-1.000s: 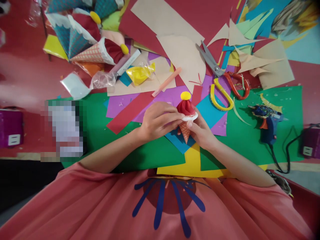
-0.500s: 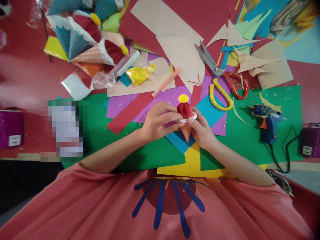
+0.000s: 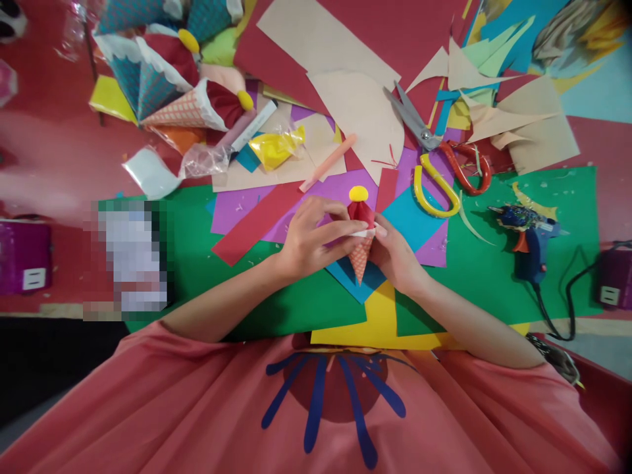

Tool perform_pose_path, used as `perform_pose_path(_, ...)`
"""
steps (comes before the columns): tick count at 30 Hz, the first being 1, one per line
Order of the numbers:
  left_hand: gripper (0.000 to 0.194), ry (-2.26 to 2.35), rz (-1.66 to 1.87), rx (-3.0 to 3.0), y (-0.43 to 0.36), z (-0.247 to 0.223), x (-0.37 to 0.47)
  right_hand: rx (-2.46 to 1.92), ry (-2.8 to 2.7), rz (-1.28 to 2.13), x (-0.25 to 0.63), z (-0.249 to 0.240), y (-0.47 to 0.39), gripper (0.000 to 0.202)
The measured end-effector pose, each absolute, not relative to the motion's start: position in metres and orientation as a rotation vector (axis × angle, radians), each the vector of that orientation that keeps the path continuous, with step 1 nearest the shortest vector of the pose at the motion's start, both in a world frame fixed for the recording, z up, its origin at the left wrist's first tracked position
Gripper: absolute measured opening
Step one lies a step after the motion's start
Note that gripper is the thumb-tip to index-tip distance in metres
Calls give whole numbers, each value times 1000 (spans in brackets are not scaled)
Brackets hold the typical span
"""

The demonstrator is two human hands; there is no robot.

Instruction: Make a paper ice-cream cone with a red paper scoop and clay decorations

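Note:
A small craft ice cream cone (image 3: 361, 259) hangs point down between both hands, with a checked orange cone, a white rim, a red folded top and a yellow oval on its tip. My left hand (image 3: 316, 234) grips it from the left, fingers closed on the white rim and red part. On the right side, my right hand (image 3: 395, 253) pinches the rim with thumb and fingers, partly hidden behind the cone. Below and behind it are a blue paper piece (image 3: 348, 280) and purple paper (image 3: 276, 227).
Open scissors (image 3: 427, 138) lie beyond the right hand, and a blue glue gun (image 3: 533, 250) with a cable rests farther right. Finished cones (image 3: 182, 108) are piled at the upper left. A peach stick (image 3: 328, 163) and paper scraps (image 3: 518, 122) cover the back; a blurred-out object (image 3: 133, 257) lies left.
The cone has shifted slightly left and turned between my hands. My left fingers reach farther across the rim, and less of the white rim shows on the right.

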State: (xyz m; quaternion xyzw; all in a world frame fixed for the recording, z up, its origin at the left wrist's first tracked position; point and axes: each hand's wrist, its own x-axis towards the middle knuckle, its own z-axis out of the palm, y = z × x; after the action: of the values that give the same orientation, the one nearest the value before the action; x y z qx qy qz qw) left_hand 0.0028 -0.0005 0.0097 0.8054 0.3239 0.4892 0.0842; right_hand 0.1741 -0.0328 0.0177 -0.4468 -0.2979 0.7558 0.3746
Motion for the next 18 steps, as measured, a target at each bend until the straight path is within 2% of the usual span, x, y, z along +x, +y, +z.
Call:
perform_pose_path(6,16,994,1388,2340,0,4,1,-1113,-713,1924,178,19,-28,36)
perform_pose_path(18,18,1139,1358,2029,6,4,1,-1103,-788,1831,182,20,-23,45)
